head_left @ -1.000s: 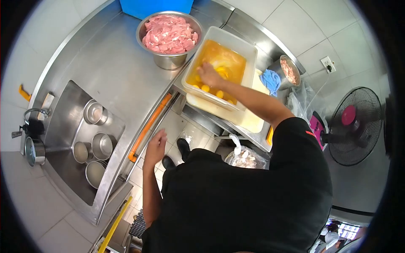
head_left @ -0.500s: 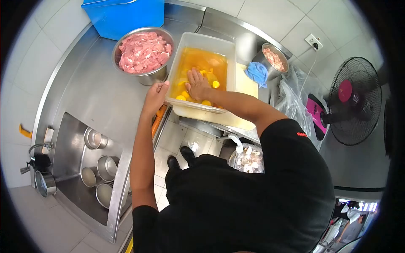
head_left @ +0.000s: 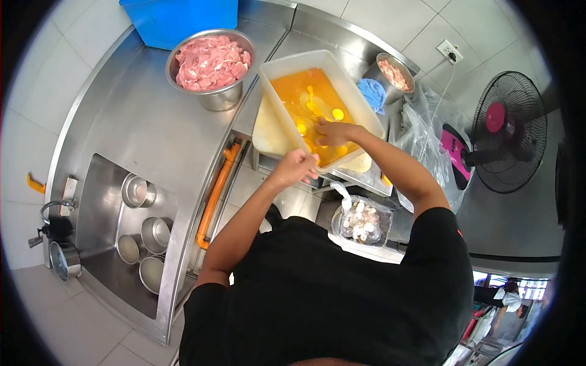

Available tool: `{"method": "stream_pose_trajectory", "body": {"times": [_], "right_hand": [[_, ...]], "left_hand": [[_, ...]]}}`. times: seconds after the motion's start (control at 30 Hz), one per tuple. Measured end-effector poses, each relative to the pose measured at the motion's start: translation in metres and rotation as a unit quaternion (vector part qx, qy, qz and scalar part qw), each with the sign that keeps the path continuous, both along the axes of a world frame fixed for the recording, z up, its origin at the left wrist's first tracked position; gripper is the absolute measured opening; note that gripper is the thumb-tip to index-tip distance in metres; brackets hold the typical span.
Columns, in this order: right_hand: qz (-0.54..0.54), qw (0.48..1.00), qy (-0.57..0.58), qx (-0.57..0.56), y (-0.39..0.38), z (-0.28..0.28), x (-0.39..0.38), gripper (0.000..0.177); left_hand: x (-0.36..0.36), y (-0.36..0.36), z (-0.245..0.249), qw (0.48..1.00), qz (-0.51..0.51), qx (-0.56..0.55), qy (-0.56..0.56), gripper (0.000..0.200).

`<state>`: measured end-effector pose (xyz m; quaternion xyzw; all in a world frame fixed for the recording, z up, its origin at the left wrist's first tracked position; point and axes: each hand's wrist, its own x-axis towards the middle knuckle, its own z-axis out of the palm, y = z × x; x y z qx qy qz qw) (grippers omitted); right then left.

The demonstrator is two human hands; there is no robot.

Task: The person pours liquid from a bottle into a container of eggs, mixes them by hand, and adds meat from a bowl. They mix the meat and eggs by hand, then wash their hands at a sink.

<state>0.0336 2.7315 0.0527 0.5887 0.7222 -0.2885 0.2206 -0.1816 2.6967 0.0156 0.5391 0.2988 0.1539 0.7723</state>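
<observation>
A translucent plastic tub (head_left: 366, 114) stands turned at an angle on a pale cutting board (head_left: 272, 131). Inside it lies orange liquid egg (head_left: 296, 83) with several whole yolks and yellow streaks. My left hand (head_left: 297, 167) grips the tub's rim at the near left corner, fingers closed on it. My right hand (head_left: 336, 132) reaches over the right wall, its fingertips dipping into the egg near a few yolks. Those fingers are apart, and the tips are partly hidden in the liquid.
Left of the tub stands a steel pot of raw meat pieces (head_left: 212, 64), before a blue bin (head_left: 183, 21). A blue cloth (head_left: 372, 94) and smaller meat pot (head_left: 394, 76) are at right. Beyond are a fan (head_left: 511, 131), sink pots (head_left: 157, 234) and a bag of eggshells (head_left: 361, 221).
The tub has swung round, its near end shifting right. My left hand moved right and nearer with the corner. My right hand lifted from lying flat in the egg and moved right.
</observation>
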Motion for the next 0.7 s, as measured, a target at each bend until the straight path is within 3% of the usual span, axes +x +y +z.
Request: {"method": "stream_pose_trajectory", "body": {"times": [0.2,0.27,0.3,0.37,0.43,0.5,0.63,0.7], "right_hand": [[-0.106,0.99,-0.018,0.088,-0.023,-0.016,0.026,0.073],[-0.084,0.967,-0.072,0.229,-0.026,-0.027,0.037,0.064],[-0.08,0.968,-0.07,0.228,-0.023,-0.023,0.046,0.064],[0.032,0.999,-0.025,0.011,-0.004,-0.013,0.057,0.053],[0.016,0.994,0.11,0.005,-0.003,-0.006,0.062,0.051],[-0.11,0.985,0.11,0.072,-0.013,0.013,0.045,0.054],[-0.131,0.984,0.086,0.08,-0.018,0.007,0.037,0.056],[-0.096,0.989,0.083,0.074,-0.012,-0.013,0.046,0.056]], "left_hand": [[-0.006,-0.009,0.007,0.997,-0.07,-0.004,-0.03,0.031],[-0.017,0.015,0.007,0.998,-0.057,-0.021,0.012,0.035],[-0.025,0.03,0.008,1.0,-0.012,-0.002,0.024,0.039],[-0.035,0.064,0.007,0.997,0.07,0.019,0.036,0.044],[-0.041,0.09,0.009,0.991,0.121,0.022,0.05,0.052],[-0.029,0.098,0.028,0.987,0.131,0.009,0.091,0.065],[0.006,0.094,0.044,0.969,0.157,-0.059,0.183,0.081],[0.009,0.099,0.035,0.983,0.104,-0.094,0.123,0.073]]}}
